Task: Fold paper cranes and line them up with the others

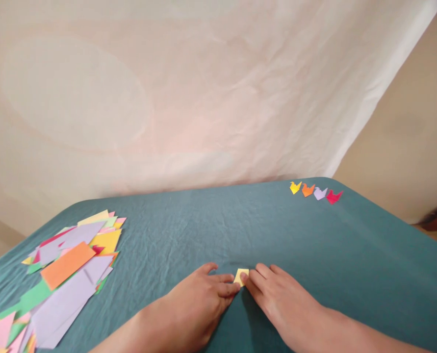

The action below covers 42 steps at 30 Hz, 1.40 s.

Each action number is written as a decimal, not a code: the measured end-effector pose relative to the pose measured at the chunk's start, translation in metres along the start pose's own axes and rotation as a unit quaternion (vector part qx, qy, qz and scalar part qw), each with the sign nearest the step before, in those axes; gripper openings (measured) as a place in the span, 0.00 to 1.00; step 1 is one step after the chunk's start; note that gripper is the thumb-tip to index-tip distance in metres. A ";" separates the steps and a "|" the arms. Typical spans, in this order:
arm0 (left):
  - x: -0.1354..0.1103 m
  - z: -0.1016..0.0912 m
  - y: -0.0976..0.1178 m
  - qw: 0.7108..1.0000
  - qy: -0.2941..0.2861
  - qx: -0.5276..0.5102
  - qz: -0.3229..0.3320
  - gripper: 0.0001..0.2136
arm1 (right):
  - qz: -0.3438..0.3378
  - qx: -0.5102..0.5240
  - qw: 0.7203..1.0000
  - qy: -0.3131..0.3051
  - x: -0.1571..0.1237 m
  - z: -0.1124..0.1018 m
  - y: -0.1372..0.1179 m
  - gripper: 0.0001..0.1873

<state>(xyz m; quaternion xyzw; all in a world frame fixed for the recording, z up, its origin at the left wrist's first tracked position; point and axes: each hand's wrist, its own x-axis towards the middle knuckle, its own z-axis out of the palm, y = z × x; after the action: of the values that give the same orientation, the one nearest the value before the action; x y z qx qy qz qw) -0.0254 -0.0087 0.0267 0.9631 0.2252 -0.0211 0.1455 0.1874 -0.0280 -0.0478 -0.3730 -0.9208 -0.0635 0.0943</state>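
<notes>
A small folded piece of pale yellow paper [242, 275] lies at the front middle of the table, between my two hands. My left hand [203, 299] grips its left and lower edge with the fingertips, its index finger raised and apart from the rest. On the other side, my right hand [277, 291] pinches the paper's right edge, thumb on top and fingers curled together. The underside of the paper is hidden.
A loose heap of coloured paper sheets [67, 267] covers the left of the teal cloth-covered table [189, 230]. Four small folded paper birds line the far right corner: yellow [295, 188], orange [308, 190], lilac [320, 194] and red [334, 197]. A pale sheet [203, 98] hangs behind.
</notes>
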 end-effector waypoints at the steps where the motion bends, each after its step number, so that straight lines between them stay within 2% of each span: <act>1: -0.001 -0.001 0.001 1.000 -0.007 0.000 0.001 0.19 | -0.002 -0.002 1.000 -0.003 0.000 0.000 0.000 0.07; 6: -0.013 -0.006 0.001 0.999 -0.029 0.011 0.011 0.26 | -0.011 -0.020 1.000 -0.019 -0.001 0.002 -0.001 0.04; 8: -0.018 -0.007 0.000 1.000 -0.025 0.003 0.009 0.25 | -0.013 -0.028 0.999 -0.021 -0.001 0.002 -0.001 0.03; 11: -0.022 -0.006 -0.003 1.000 0.016 -0.023 -0.011 0.21 | -0.017 -0.038 0.999 -0.025 -0.001 0.000 -0.002 0.04; 14: -0.020 -0.001 -0.007 0.997 0.061 -0.026 -0.036 0.21 | -0.018 -0.039 0.999 -0.023 -0.001 -0.001 -0.002 0.05; 19: -0.012 0.013 -0.013 0.999 0.015 0.026 0.017 0.29 | 0.002 -0.024 1.000 -0.001 0.000 0.001 0.000 0.08; 25: -0.012 0.014 -0.008 0.999 -0.001 0.044 0.013 0.30 | -0.018 -0.020 0.999 0.039 -0.001 -0.001 0.002 0.16; 28: -0.012 0.012 -0.005 0.999 -0.011 0.040 0.004 0.29 | -0.023 -0.028 0.999 0.026 -0.003 0.002 0.002 0.16; 34: -0.012 0.011 -0.007 1.000 0.008 0.018 0.005 0.28 | -0.003 -0.033 0.999 0.014 -0.007 0.013 0.005 0.16; 38: -0.013 0.006 -0.004 1.000 0.024 0.002 0.007 0.24 | -0.006 0.011 1.000 0.004 -0.005 -0.001 0.010 0.14; 42: -0.016 0.002 0.002 0.999 0.041 -0.029 -0.005 0.20 | 0.043 0.148 0.988 -0.013 0.001 -0.028 0.020 0.14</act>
<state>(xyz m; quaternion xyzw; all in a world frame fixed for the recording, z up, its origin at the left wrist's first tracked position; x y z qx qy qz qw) -0.0392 -0.0179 0.0266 0.9574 0.2363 0.0246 0.1640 0.2042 -0.0177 -0.0190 -0.3953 -0.9042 0.0820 0.1394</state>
